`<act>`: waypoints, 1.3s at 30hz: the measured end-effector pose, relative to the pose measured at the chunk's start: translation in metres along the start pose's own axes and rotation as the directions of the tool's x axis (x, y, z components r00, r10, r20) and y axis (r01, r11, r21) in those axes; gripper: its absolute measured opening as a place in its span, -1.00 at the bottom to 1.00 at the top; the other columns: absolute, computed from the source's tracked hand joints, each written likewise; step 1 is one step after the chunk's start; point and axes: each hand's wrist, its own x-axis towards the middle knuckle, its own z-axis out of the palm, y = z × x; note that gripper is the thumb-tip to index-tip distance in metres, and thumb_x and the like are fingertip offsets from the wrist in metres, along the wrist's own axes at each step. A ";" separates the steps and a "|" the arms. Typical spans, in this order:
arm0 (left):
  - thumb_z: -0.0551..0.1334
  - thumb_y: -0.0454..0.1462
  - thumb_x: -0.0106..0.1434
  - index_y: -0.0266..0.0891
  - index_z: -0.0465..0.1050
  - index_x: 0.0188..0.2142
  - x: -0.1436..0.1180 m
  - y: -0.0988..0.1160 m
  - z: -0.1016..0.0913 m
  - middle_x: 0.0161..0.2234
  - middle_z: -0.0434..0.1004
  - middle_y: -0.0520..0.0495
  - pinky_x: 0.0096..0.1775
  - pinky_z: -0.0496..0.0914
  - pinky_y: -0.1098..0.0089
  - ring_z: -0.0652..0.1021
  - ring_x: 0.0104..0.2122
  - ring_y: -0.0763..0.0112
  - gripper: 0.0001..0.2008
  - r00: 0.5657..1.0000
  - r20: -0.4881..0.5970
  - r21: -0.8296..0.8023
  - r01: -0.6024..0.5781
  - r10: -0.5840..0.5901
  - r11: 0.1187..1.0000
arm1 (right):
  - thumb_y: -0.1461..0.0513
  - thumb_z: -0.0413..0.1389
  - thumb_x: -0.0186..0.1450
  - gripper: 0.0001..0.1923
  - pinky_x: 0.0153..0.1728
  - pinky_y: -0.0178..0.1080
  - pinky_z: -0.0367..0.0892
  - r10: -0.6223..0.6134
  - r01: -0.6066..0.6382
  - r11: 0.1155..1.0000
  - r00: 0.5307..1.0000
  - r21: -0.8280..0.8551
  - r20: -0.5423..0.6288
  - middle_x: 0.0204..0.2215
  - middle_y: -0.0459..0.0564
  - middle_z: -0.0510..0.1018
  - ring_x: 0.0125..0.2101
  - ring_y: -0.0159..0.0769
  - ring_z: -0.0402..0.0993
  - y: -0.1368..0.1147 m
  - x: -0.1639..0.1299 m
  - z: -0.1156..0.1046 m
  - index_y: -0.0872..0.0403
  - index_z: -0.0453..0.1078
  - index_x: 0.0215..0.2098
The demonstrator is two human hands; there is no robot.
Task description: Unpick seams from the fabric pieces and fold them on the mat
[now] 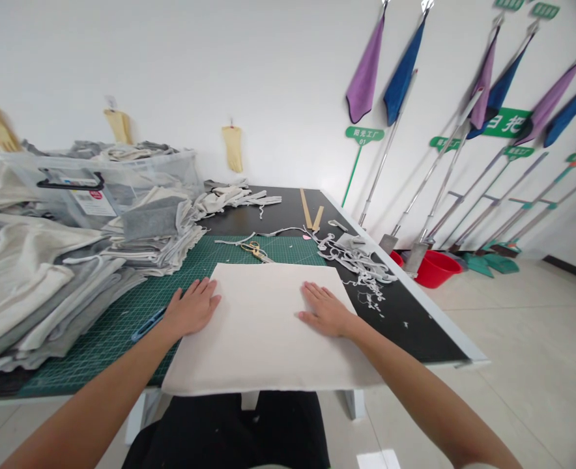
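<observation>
A cream rectangle of fabric (261, 339) lies flat on the green cutting mat (122, 326), its near edge hanging over the table's front. My left hand (193, 307) rests palm down on the fabric's left edge, fingers spread. My right hand (324, 309) presses flat on the fabric's right part, fingers apart. Neither hand holds anything. A blue-handled tool (147, 324) lies on the mat just left of my left wrist.
Gold scissors (255, 250) lie beyond the fabric. Stacked grey and cream cloths (48, 286) and a clear bin (97, 185) fill the left. Fabric strip scraps (361, 264) and wooden rulers (311, 212) sit right. Mops lean on the wall by a red basin (437, 268).
</observation>
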 end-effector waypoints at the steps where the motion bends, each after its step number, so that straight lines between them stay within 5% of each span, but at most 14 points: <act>1: -0.23 -0.04 0.34 -0.23 0.03 0.28 -0.001 -0.002 -0.001 0.31 -0.02 -0.15 0.14 0.03 -0.15 0.06 0.27 0.06 -0.40 1.000 -0.001 0.006 0.008 -0.008 1.000 | -0.22 -0.34 0.31 -0.12 0.24 0.03 -0.19 0.001 -0.001 1.000 1.000 -0.001 -0.001 0.33 0.18 -0.16 0.31 -0.02 -0.26 0.001 0.000 0.000 0.22 -0.19 0.35; 9: -0.18 -0.14 0.34 -0.35 0.05 0.25 0.000 -0.015 -0.006 0.23 0.17 -0.29 0.12 0.06 -0.12 0.15 0.23 -0.04 -0.44 0.996 -0.071 0.070 0.057 -0.052 0.996 | -0.21 -0.33 0.31 -0.13 0.24 0.05 -0.16 0.036 -0.037 0.999 0.999 -0.037 -0.022 0.32 0.19 -0.13 0.31 -0.01 -0.24 0.016 -0.010 0.002 0.23 -0.18 0.34; 19: -0.12 -0.24 0.31 -0.31 0.30 0.08 0.003 -0.019 -0.011 0.12 0.34 -0.31 0.07 0.19 -0.07 0.31 0.14 0.04 -0.56 0.996 -0.084 0.048 -0.015 0.019 0.999 | -0.21 -0.34 0.31 -0.13 0.24 0.09 -0.20 0.126 -0.129 0.989 0.991 -0.072 -0.045 0.32 0.22 -0.12 0.31 -0.01 -0.23 0.032 -0.029 0.001 0.23 -0.16 0.34; 25: -0.10 -0.28 0.29 -0.42 0.26 0.11 0.036 -0.017 -0.021 0.11 0.34 -0.33 0.11 0.22 0.21 0.36 0.12 0.18 -0.54 0.994 -0.096 0.000 -0.045 0.044 0.999 | -0.21 -0.35 0.31 -0.12 0.22 0.14 -0.20 0.094 -0.097 0.986 0.995 -0.133 -0.027 0.29 0.29 -0.03 0.29 0.04 -0.15 0.037 -0.019 -0.011 0.27 -0.04 0.30; 30: -0.13 -0.18 0.33 -0.43 0.16 0.20 0.069 0.004 -0.015 0.24 0.15 -0.26 0.20 0.11 0.30 0.19 0.23 0.28 -0.47 0.987 -0.068 -0.045 -0.146 0.143 0.988 | -0.21 -0.36 0.31 -0.09 0.23 0.12 -0.21 0.012 -0.015 0.992 1.000 -0.122 -0.024 0.30 0.34 -0.10 0.30 0.09 -0.24 0.015 0.010 -0.018 0.36 -0.02 0.28; 35: -0.16 -0.10 0.34 -0.23 0.14 0.23 0.077 0.006 -0.004 0.28 0.06 -0.16 0.17 0.09 -0.03 0.13 0.26 0.15 -0.46 0.997 -0.021 -0.038 -0.072 0.071 0.997 | -0.21 -0.35 0.31 -0.11 0.23 0.06 -0.16 -0.103 0.103 0.995 0.995 0.006 0.012 0.32 0.27 -0.13 0.30 0.03 -0.22 -0.013 0.032 -0.012 0.29 -0.14 0.33; 39: -0.16 -0.13 0.33 -0.30 0.18 0.20 0.077 -0.007 -0.012 0.24 0.14 -0.30 0.12 -0.01 -0.25 0.12 0.24 -0.04 -0.47 0.996 -0.073 -0.007 0.054 -0.054 0.999 | -0.21 -0.35 0.31 -0.12 0.23 0.05 -0.15 -0.087 0.086 0.996 0.996 0.016 0.025 0.32 0.25 -0.13 0.30 0.02 -0.21 -0.001 0.030 -0.010 0.27 -0.16 0.34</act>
